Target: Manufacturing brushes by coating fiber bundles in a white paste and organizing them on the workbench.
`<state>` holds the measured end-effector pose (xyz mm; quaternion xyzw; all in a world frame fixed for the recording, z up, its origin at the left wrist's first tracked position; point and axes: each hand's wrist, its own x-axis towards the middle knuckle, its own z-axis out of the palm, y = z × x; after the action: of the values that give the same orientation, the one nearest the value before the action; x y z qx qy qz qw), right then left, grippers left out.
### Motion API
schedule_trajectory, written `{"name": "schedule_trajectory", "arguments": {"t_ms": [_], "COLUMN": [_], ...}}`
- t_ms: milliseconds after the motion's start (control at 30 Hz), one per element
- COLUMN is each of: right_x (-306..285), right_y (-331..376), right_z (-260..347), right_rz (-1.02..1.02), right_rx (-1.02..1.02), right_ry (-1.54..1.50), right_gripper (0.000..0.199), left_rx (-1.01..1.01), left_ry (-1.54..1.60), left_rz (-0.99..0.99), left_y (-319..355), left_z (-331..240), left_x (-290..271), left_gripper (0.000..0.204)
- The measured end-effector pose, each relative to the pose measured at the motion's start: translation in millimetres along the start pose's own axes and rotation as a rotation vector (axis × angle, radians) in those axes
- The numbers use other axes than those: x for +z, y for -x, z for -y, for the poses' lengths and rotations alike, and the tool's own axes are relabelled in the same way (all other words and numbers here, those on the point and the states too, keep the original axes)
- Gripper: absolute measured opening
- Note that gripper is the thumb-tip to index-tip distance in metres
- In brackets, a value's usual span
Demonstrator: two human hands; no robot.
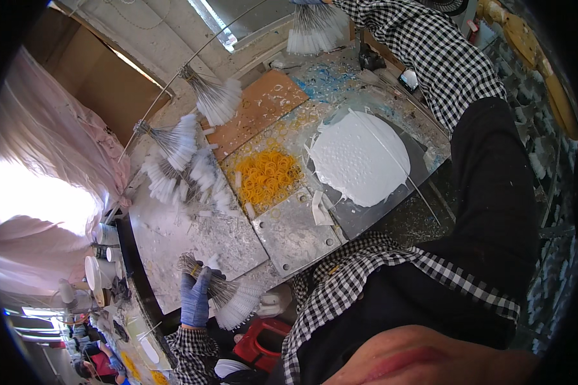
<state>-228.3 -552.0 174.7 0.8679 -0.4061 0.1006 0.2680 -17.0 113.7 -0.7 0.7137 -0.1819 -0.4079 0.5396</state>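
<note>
My left hand [196,296], in a blue glove, is closed around a bundle of thin wire brushes [239,307] at the table's near left edge. Their white bristle ends fan out to the right. At the top edge, my right arm reaches far forward, and only a sliver of my gloved right hand [309,2] shows. Directly under it hangs another bundle of white-tipped wire brushes [317,31], its wire ends at the glove; the fingers are mostly cut off by the frame. A round pool of thick white paste [359,157] lies on a dark plate, with a thin stick [392,157] across it.
Orange rubber bands [268,176] lie heaped mid-table beside a metal plate [295,234] and a brown board [260,109]. More brush bundles [215,99] hang along a thin rod [167,86] at the left. White tubs [98,273] and a co-worker [103,362] are at the lower left.
</note>
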Motion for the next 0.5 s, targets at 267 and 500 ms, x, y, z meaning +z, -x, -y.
{"name": "schedule_trajectory", "arguments": {"t_ms": [267, 500], "right_x": [-3.4, -16.8], "right_y": [1.5, 21.1], "right_z": [1.9, -12.6], "right_rz": [0.031, -0.036], "right_rx": [0.023, 0.022], "right_ry": [0.036, -0.09], "right_gripper": [0.042, 0.054], "left_rx": [0.004, -0.06], "left_ry": [-0.016, -0.081], "left_rz": [0.0, -0.033], "left_y": [1.1, 3.4], "left_z": [7.3, 18.7], "left_x": [-5.7, -15.4], "left_gripper": [0.038, 0.039]}}
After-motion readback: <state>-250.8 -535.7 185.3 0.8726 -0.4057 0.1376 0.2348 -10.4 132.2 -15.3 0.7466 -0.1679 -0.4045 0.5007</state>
